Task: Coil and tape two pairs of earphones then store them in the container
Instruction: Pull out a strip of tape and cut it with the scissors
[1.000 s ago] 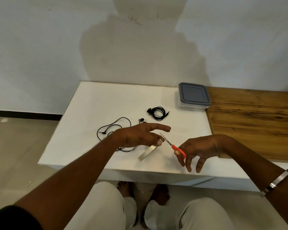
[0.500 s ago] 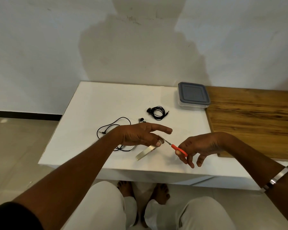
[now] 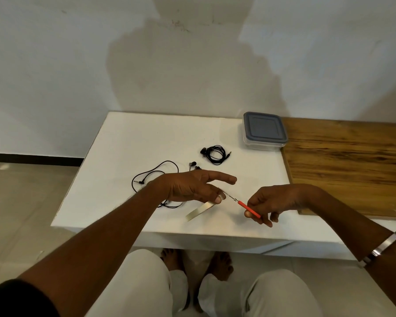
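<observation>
My left hand (image 3: 192, 187) pinches a strip of clear tape (image 3: 200, 210) between thumb and finger, with the index finger held straight. The strip hangs down toward the white table (image 3: 128, 143). In my right hand (image 3: 272, 202) are small orange-handled scissors (image 3: 246, 205), their blades at the tape beside my left thumb. One pair of black earphones (image 3: 214, 154) lies coiled in the middle of the table. A second pair (image 3: 156, 173) lies loose, partly hidden behind my left hand. The container (image 3: 263, 130) with a grey lid stands shut at the back right.
A wooden board (image 3: 352, 165) adjoins the white table on the right. The wall rises right behind the table. My knees and bare feet (image 3: 197, 261) show under the table's front edge.
My right hand has drawn a little closer to my left, bringing the scissor blades up to the tape. The earphones and container have not moved.
</observation>
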